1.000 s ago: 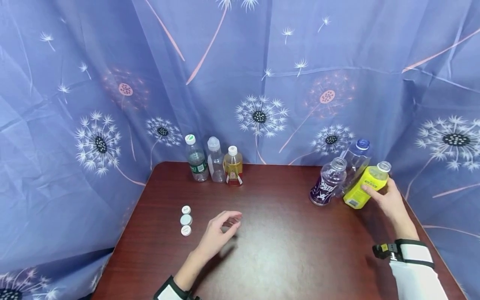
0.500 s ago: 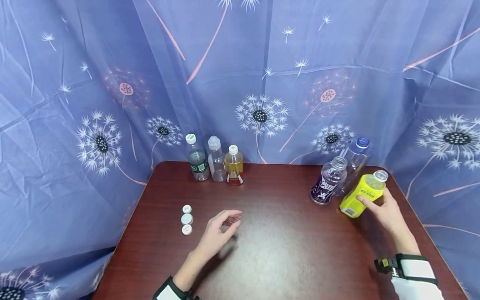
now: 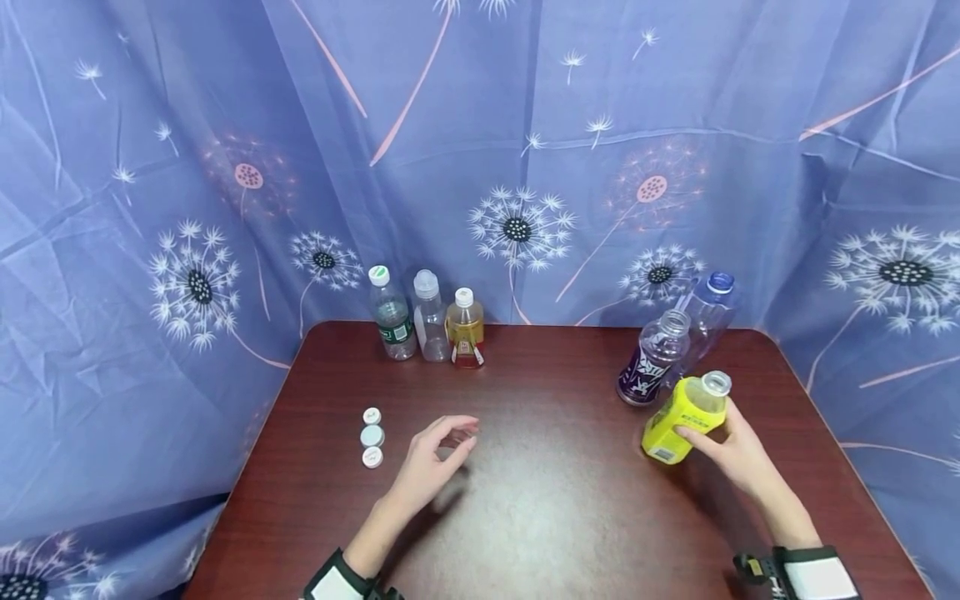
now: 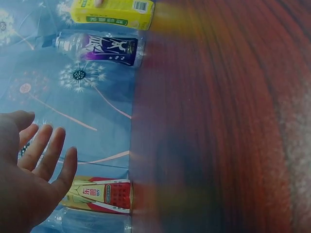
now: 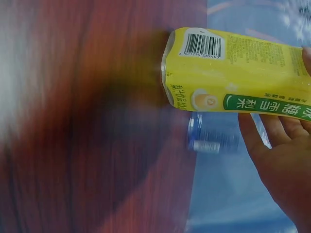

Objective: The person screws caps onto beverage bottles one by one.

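My right hand point(image 3: 738, 454) grips a yellow-labelled plastic bottle point(image 3: 682, 419) round its side, tilted with its uncapped neck toward the upper right. In the right wrist view the yellow bottle point(image 5: 238, 73) shows its barcode, and its base is apart from the tabletop. Behind it stand a purple-labelled clear bottle point(image 3: 651, 367) and a blue-necked clear bottle point(image 3: 708, 310), both uncapped. Above the middle-left of the table hangs my left hand point(image 3: 431, 462), fingers loosely bent and holding nothing. Three white caps point(image 3: 372, 436) lie in a line to its left.
At the back left stand three capped bottles: a green-labelled one point(image 3: 393, 321), a plain clear one point(image 3: 431, 321) and one with a gold and red label point(image 3: 465, 333). A blue dandelion-print curtain point(image 3: 420, 100) hangs behind the dark wooden table point(image 3: 555, 500).
My right hand has carried the yellow bottle left and toward me, away from the purple and blue-necked bottles. My left hand has hardly moved.
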`<state>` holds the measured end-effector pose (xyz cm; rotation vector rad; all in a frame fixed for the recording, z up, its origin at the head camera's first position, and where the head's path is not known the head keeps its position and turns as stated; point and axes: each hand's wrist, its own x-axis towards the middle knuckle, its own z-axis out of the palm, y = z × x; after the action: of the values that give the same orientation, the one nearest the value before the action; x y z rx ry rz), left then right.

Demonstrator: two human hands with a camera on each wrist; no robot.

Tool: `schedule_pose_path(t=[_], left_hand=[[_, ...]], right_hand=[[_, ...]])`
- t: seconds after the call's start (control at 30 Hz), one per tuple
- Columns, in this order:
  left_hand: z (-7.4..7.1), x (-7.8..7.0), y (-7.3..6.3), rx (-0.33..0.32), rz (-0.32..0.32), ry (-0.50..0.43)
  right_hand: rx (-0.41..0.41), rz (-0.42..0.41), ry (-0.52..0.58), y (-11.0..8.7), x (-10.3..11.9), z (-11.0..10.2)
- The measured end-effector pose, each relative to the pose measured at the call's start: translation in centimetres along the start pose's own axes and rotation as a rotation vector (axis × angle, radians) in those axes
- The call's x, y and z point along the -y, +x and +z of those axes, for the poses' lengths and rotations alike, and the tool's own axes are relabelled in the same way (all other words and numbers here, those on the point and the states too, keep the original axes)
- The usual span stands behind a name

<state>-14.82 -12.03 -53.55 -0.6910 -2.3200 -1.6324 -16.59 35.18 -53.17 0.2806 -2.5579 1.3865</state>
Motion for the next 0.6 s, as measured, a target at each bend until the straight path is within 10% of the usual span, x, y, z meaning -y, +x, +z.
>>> schedule_pose_path(t=[0.6], left_hand=[[-0.4,0.7,-1.0,-0.023,-0.035,0.006]], right_hand=[[0.140,-0.122,0.071,0.9,5.4,10.4]])
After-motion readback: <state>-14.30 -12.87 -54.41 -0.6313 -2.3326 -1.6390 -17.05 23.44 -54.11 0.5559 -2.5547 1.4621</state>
